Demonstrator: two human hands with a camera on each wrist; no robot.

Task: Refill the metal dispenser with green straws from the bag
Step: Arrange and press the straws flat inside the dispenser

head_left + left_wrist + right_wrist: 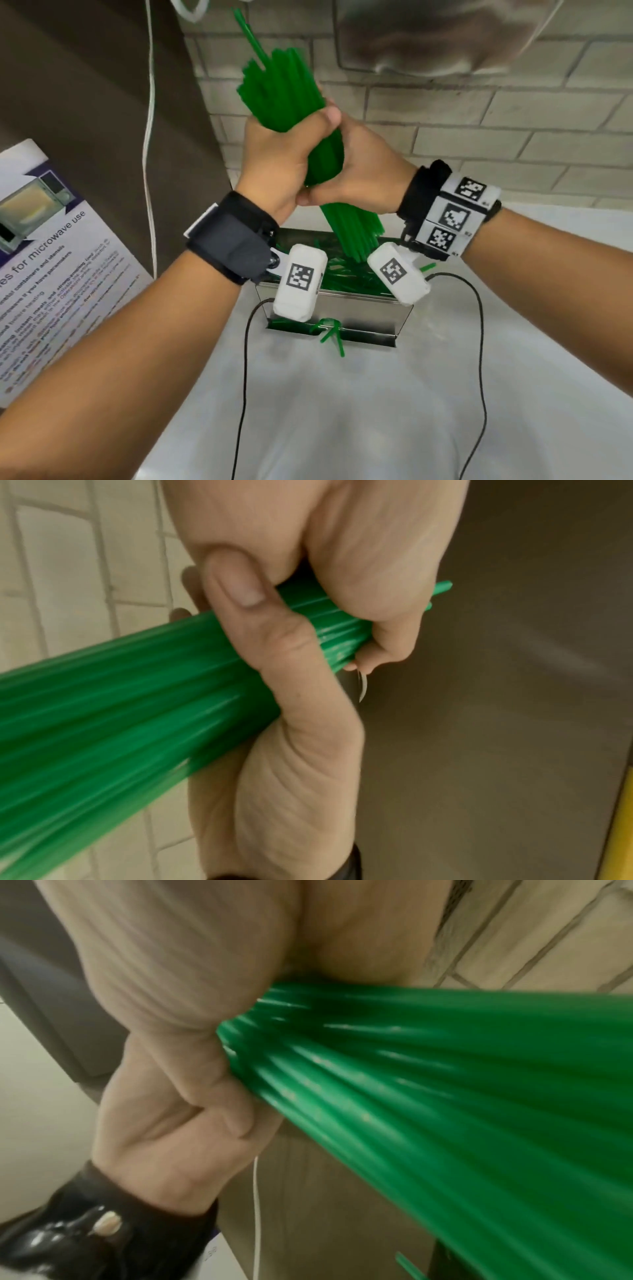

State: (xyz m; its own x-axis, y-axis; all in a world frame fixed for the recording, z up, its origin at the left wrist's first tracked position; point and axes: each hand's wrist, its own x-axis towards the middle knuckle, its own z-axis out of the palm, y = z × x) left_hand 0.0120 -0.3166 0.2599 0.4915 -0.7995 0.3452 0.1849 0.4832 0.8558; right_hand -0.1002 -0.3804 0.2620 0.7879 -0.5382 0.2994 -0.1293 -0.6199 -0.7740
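Observation:
Both hands are wrapped around one thick bundle of green straws (284,92), held upright and leaning left over the metal dispenser (359,311). My left hand (287,154) grips the bundle's middle with its thumb across the front. From the right side my right hand (366,174) grips just below it. The bundle's lower ends (352,233) hang above the dispenser's open top, where loose straws (342,275) lie. A few straws (330,330) stick out of the front slot. The wrist views show the straws (120,696) (445,1096) squeezed between my two palms.
The dispenser stands on a white counter (342,411) against a tiled wall (479,120). A microwave-use poster (51,257) leans at the left beside a white cable (149,137). A blurred greyish shape (428,34) hangs at the top right. Black wrist cables (245,377) trail down.

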